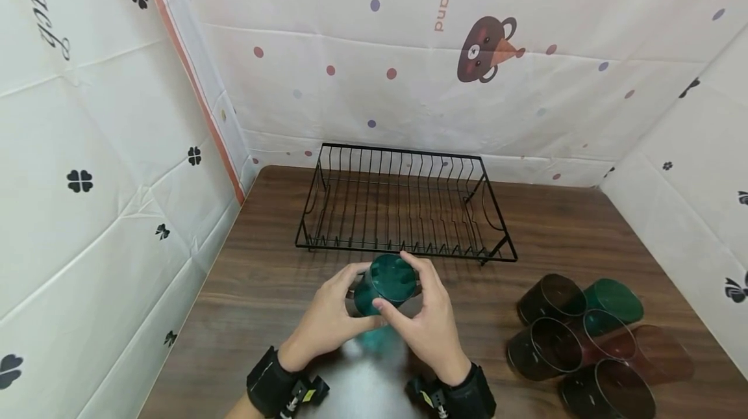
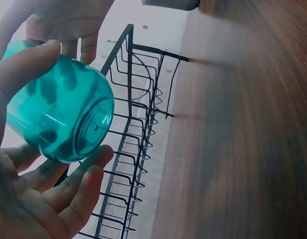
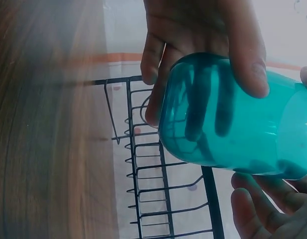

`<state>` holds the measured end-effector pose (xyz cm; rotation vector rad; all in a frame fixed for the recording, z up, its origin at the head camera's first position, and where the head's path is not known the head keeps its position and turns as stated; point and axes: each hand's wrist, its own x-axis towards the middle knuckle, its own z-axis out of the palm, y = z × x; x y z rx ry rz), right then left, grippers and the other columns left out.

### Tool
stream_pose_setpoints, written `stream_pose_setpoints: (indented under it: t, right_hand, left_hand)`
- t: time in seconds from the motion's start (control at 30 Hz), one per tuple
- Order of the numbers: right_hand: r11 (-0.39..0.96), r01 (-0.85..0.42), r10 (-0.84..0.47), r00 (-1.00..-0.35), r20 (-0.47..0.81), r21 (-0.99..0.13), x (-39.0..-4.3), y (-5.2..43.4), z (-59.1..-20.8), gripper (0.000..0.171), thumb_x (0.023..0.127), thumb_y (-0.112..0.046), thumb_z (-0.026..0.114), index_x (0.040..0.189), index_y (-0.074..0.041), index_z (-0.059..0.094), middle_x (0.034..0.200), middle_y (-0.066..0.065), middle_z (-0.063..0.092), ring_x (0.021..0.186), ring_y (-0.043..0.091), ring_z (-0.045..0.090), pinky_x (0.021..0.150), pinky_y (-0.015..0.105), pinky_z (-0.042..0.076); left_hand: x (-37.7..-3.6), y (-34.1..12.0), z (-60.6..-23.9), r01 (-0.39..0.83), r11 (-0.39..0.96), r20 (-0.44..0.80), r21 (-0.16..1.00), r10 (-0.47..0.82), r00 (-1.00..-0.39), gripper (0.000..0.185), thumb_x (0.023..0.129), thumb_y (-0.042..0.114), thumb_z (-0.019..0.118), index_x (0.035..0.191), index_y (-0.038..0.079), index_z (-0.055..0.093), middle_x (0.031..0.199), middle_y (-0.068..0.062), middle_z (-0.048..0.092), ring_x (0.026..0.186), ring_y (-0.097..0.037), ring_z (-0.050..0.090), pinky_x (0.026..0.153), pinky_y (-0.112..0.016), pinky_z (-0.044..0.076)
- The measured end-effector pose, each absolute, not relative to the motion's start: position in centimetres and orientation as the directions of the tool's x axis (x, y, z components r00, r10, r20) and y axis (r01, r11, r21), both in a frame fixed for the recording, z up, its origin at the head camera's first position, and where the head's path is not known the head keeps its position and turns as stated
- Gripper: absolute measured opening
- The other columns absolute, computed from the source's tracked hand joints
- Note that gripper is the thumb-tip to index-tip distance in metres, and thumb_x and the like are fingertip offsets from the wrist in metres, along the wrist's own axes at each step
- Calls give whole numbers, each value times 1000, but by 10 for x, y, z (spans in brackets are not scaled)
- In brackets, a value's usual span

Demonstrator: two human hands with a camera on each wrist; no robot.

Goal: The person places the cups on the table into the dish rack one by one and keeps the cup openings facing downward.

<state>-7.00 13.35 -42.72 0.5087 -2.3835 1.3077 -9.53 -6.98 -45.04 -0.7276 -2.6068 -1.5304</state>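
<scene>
A teal see-through glass (image 1: 393, 278) is held in the air by both hands, just in front of the black wire rack. In the head view my left hand (image 1: 330, 315) grips its left side, and my right hand (image 1: 431, 318) grips its right side with thumb and fingers. The left wrist view shows the round base of the glass (image 2: 88, 124) between the left thumb and fingers. From the right wrist, the left fingers show through the wall of the glass (image 3: 253, 129), while right fingers (image 3: 250, 201) touch it from below.
The black wire dish rack (image 1: 403, 250) stands at the back of the wooden table (image 1: 245, 302), with nothing in its slots. On the right several glasses stand close together, among them a green glass (image 1: 622, 299) and a dark glass (image 1: 546, 347). Patterned cloth walls (image 1: 350, 94) surround the table.
</scene>
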Motion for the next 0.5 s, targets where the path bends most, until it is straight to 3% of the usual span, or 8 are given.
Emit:
stream_pose_setpoints:
  t: [0.37,0.5]
  right_hand:
    - [520,-480,-141,-864,484,-706,-69,137,-428,80,89,-29,81,155,-28,38,137,-2,55,109,10,57,82,30,52]
    - [519,-481,-147,-864,481,-706,-68,137,-428,78,90,-28,79,156,-24,37,139,-1,54,111,10,56,85,30,51]
  left_hand:
    - [-95,-71,-449,381,415,234,826,361,-903,83,81,46,85,150,49,39,146,15,54,118,-11,62,93,-41,57]
    - [-94,-71,-448,387,425,241,818,358,-902,83,81,42,86,152,43,42,146,15,53,119,-11,62,93,-40,56]
